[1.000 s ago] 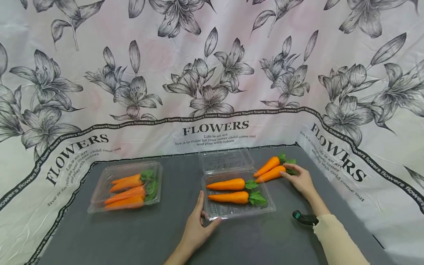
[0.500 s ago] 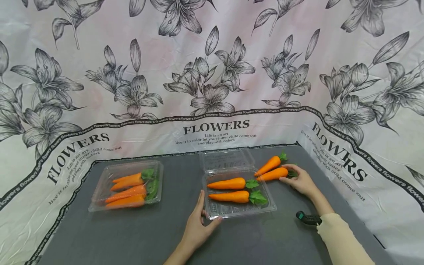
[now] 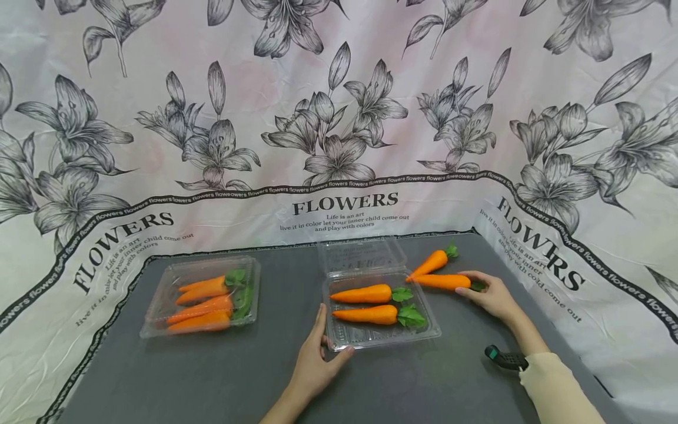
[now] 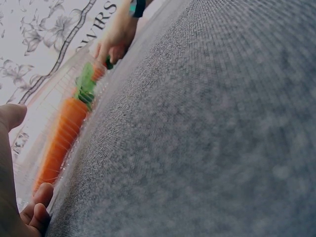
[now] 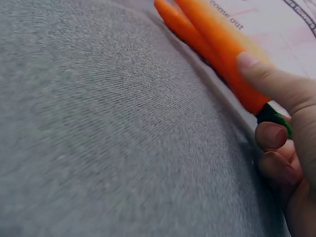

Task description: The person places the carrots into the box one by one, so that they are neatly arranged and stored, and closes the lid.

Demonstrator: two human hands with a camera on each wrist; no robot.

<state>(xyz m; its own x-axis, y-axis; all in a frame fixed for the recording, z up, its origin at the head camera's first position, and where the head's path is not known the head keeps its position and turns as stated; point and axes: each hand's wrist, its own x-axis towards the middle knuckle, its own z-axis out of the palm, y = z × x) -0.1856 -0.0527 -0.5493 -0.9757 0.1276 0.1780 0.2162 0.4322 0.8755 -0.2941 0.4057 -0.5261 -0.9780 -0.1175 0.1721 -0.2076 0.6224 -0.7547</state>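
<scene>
Near the leafy end, my right hand (image 3: 491, 297) pinches an orange carrot (image 3: 439, 282); the thumb lies along its side in the right wrist view, and the fingers curl below by the green top (image 5: 276, 120). The carrot's tip reaches the right edge of a clear plastic container (image 3: 346, 340), whose lid (image 3: 362, 257) is folded back. Two carrots lie side by side in its base, a rear one (image 3: 362, 294) and a front one (image 3: 366, 315), leaves to the right. My left hand (image 3: 312, 362) holds the container's front left corner, thumb at the front edge, fingers along the left wall.
Another carrot (image 3: 430, 265) lies behind the held one on the grey table (image 3: 254, 377). At left stands a closed clear container (image 3: 200, 300) with several carrots inside. A flower-printed cloth (image 3: 339, 147) hangs behind and around the table.
The right hand has moved right and slightly nearer, swinging the carrot's leafy end away from the carrot behind, so it lies more crosswise. The left hand and both containers have stayed in place.
</scene>
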